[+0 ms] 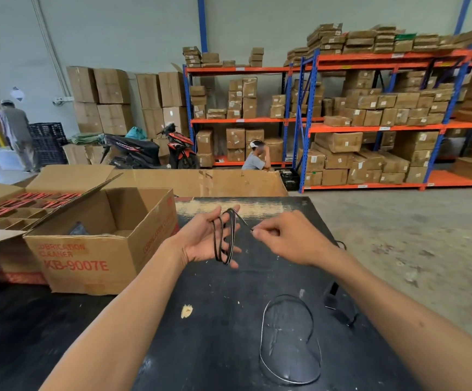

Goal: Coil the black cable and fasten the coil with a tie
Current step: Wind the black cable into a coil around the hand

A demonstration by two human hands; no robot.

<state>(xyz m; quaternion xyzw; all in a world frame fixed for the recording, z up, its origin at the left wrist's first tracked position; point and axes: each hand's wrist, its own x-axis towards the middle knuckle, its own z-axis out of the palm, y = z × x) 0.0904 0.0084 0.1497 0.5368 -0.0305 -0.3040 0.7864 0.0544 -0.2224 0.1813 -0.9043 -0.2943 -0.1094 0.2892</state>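
Cable (223, 238) lay in a few loops across the open palm of the left hand (206, 241), palm up and fingers spread, seemingly so that the hand served as a former keeping the turns the same length. The loops ran from the fingertips down past the heel of the palm, hanging a little below it. The right hand (288, 239) was closed in a pinch on the strand just beside the coil, thumb and forefinger on it, likely to guide the next turn on and keep it taut. Both hands were held above the black table (229, 320), clear of its surface, which let the free length trail without snagging.

Slack cable (288, 340) rested in a loose ring on the table near the person, with more of it by the right edge, so a good share was not yet wound. No tie could be made out. An open cardboard box (102, 244) stood at the left, touching the table edge.
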